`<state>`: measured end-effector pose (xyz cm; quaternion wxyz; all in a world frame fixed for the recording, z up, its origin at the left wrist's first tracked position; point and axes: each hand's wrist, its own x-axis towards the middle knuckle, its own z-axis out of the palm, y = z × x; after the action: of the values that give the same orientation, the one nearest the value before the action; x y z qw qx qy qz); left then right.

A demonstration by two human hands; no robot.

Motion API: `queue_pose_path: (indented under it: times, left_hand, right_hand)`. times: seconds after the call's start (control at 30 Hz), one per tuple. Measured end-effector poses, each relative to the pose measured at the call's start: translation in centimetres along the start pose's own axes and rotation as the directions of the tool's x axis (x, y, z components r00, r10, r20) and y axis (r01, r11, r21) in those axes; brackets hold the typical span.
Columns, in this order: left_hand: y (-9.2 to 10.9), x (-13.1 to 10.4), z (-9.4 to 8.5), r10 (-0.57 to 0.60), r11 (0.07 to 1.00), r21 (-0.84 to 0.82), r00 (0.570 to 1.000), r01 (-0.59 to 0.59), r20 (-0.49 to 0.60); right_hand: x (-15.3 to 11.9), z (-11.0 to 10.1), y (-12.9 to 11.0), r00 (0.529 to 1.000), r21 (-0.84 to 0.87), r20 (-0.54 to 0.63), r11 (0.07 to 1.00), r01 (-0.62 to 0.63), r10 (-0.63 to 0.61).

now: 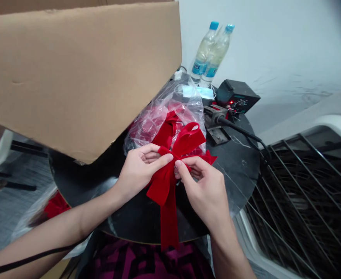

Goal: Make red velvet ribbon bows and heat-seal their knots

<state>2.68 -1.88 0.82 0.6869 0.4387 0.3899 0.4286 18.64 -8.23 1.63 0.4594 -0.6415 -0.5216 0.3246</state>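
Round black table [141,223] under the fingers [160,162], pale wall [281,42] and 2 bottles [217,55] beyond them (big cardboard box [80,77] up to their left), and the red bow [175,149] sits between, left hand [138,166] and right hand [208,184] pinching its middle

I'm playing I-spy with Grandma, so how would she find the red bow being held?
On the round black table, find the clear plastic bag. In front, the left hand and right hand pinch the red bow near its middle. Unlike the bagged red fabric, its tail passes the table's near edge.
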Motion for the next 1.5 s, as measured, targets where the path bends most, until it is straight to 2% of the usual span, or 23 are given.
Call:
queue_pose_path:
  times: [0.1, 0.33, 0.43, 0.57, 0.73, 0.93, 1.03, 1.2, 1.3, 1.5]
  left_hand:
    - [0.2, 0.0, -0.1, -0.012, 1.000, -0.013, 1.000, 0.012, 0.020]
    - [0.2, 0.0, -0.5, -0.089, 0.988, -0.119, 0.994, 0.097, 0.069]
    - [0.3, 0.1, -0.5, -0.106, 0.981, -0.152, 0.991, 0.118, 0.080]
    - [0.3, 0.2, -0.5, -0.094, 0.986, -0.130, 0.994, 0.101, 0.056]
    - [0.3, 0.1, -0.7, -0.050, 0.993, -0.109, 0.998, 0.054, 0.034]
    - [0.5, -0.1, -0.3, -0.123, 0.978, -0.167, 0.992, 0.126, 0.029]
    - [0.6, -0.1, -0.2, -0.155, 0.965, -0.209, 0.987, 0.158, 0.030]
    - [0.8, 0.1, -0.3, -0.181, 0.961, -0.205, 0.983, 0.185, 0.039]
    - [0.7, 0.1, -0.4, -0.160, 0.974, -0.153, 0.986, 0.164, 0.036]
    - [0.3, 0.0, -0.5, 0.006, 1.000, -0.009, 0.999, -0.006, -0.034]
  right_hand:
    - [0.0, -0.1, -0.1, 0.999, -0.066, -0.007, 0.996, 0.054, -0.054]
    - [0.5, -0.2, 0.2, 0.998, 0.210, 0.060, 0.977, -0.025, 0.013]
    - [0.4, 0.2, 0.5, 0.999, 0.259, -0.002, 0.965, -0.031, 0.033]
    - [0.3, 0.8, 0.9, 0.992, 0.229, -0.124, 0.972, 0.044, -0.016]
    - [0.4, 0.9, 1.1, 0.990, 0.305, -0.113, 0.946, 0.114, -0.083]
    - [0.8, 0.8, 0.8, 0.997, 0.423, -0.067, 0.905, 0.053, -0.027]
    - [0.7, 1.0, 0.6, 0.998, 0.428, -0.060, 0.903, 0.026, 0.000]
    - [0.4, 1.1, 0.5, 0.992, 0.367, -0.126, 0.928, 0.062, -0.016]
    - [0.4, 0.9, 0.5, 0.990, 0.331, -0.139, 0.941, 0.071, -0.025]
    - [0.8, 0.5, 1.1, 0.991, 0.312, -0.125, 0.947, 0.079, -0.042]
